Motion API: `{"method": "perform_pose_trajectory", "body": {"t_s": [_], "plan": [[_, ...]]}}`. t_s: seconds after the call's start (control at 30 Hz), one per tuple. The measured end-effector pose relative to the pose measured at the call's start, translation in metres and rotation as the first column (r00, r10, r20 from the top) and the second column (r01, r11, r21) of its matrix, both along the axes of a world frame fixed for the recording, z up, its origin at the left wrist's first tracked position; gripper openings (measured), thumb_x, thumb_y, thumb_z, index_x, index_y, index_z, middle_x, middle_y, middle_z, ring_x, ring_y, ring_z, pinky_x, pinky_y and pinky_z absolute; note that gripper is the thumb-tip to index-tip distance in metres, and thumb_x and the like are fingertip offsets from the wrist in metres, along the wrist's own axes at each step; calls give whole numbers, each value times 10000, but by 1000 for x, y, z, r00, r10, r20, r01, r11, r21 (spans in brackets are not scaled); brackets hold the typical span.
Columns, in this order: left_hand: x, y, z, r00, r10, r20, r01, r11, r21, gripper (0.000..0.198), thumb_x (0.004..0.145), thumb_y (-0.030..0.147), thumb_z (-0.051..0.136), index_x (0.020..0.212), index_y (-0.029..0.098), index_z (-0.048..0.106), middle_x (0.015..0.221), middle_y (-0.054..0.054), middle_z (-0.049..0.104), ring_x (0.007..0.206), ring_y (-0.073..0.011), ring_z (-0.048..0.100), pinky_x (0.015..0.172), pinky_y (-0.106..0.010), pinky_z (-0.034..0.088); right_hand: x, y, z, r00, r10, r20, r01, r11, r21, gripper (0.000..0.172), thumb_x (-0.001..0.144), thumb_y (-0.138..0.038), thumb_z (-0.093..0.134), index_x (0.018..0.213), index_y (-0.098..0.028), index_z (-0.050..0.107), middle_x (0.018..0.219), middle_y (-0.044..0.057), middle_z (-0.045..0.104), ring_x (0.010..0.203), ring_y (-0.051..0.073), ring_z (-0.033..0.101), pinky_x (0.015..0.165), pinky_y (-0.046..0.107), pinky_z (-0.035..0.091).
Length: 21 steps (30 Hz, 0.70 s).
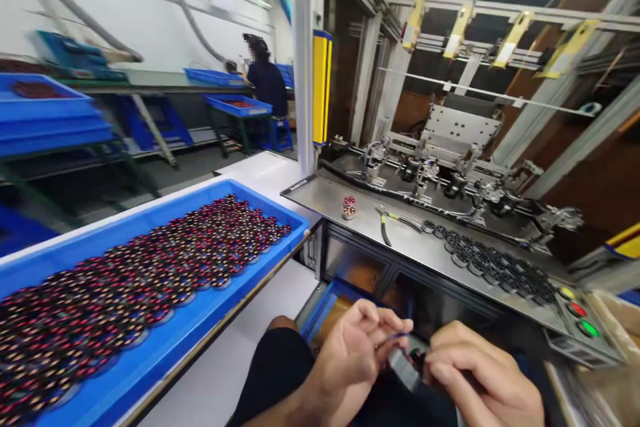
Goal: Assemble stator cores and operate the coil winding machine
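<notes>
Bare-metal counter ahead of the fingers: green-and-black-handled pliers, rows of black rings. Left hand grasping a small grey part, blurred; right hand bunched beside it, can't tell if gripping. Blue plastic tray of red-and-black ring parts, left of fingers.
</notes>
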<state>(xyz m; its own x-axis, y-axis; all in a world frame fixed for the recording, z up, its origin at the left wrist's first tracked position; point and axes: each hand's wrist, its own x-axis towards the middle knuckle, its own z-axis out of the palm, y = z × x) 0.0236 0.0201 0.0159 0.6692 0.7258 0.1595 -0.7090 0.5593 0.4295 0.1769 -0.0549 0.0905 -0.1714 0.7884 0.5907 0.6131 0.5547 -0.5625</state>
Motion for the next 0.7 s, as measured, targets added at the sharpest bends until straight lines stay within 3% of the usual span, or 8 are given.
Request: {"method": "perform_pose_trajectory", "body": {"t_s": [0.07, 0.13, 0.2, 0.27, 0.37, 0.5, 0.6, 0.7], "plan": [[4, 1, -2, 980, -190, -53, 190, 982, 6, 488, 724, 523, 756, 1017, 144, 659, 986, -98, 701, 962, -205, 671, 854, -300, 501, 2, 5, -3, 996, 52, -76, -52, 999, 4, 158, 878, -58, 510, 833, -164, 619, 688, 39, 629, 628, 130, 617, 572, 231, 523], [11, 1, -9, 885, -450, -116, 455, 891, 13, 604, 815, 657, 563, 945, 78, 676, 822, -118, 709, 727, -189, 699, 671, -273, 526, 4, 7, -5, 993, 64, -94, -65, 998, -9, 156, 882, -68, 511, 844, -161, 629, 691, 41, 629, 628, 132, 610, 565, 240, 516], [15, 1, -17, 808, -571, -141, 580, 814, 29, 623, 855, 669, 476, 839, 74, 659, 644, -93, 680, 526, -171, 669, 509, -231, 488, 6, 6, -5, 994, 60, -87, -61, 998, -13, 154, 875, -59, 518, 851, -159, 633, 691, 38, 623, 623, 129, 598, 557, 240, 506], [15, 0, -21, 835, -527, -159, 542, 837, 71, 501, 866, 583, 539, 877, 90, 626, 632, -90, 687, 472, -170, 666, 439, -196, 459, 7, 3, -6, 996, 47, -72, -47, 999, 3, 153, 858, -37, 531, 864, -148, 635, 704, 38, 623, 634, 123, 593, 563, 234, 499], [10, -3, -16, 912, -361, -194, 388, 914, 122, 321, 823, 381, 695, 1010, 148, 578, 775, -67, 708, 549, -165, 704, 453, -180, 498, 8, 0, -7, 997, 1, -75, 1, 1000, 21, 154, 847, -14, 544, 863, -134, 638, 707, 36, 627, 643, 113, 591, 573, 225, 490], [4, -8, -3, 976, -87, -198, 123, 976, 177, 356, 685, 129, 816, 936, 211, 577, 1087, -18, 614, 873, -147, 693, 730, -232, 558, 6, -1, -10, 986, -66, -151, 62, 998, -29, 150, 875, -33, 546, 827, -145, 634, 721, 27, 640, 668, 102, 605, 608, 219, 496], [3, -9, -2, 989, 67, -130, -37, 975, 219, 408, 614, 108, 860, 873, 228, 569, 1154, -1, 561, 1090, -187, 603, 916, -287, 500, 5, -1, -13, 976, -104, -192, 97, 994, -46, 168, 888, -51, 541, 782, -154, 622, 699, 17, 626, 658, 98, 596, 600, 218, 488], [3, -9, -7, 978, 40, -206, 23, 955, 295, 500, 624, 220, 881, 1041, 245, 605, 1123, -39, 601, 1066, -192, 603, 909, -270, 488, 7, -2, -16, 977, -60, -204, 50, 997, -56, 164, 892, -64, 534, 798, -160, 629, 687, 19, 626, 657, 112, 599, 604, 238, 493]]}}
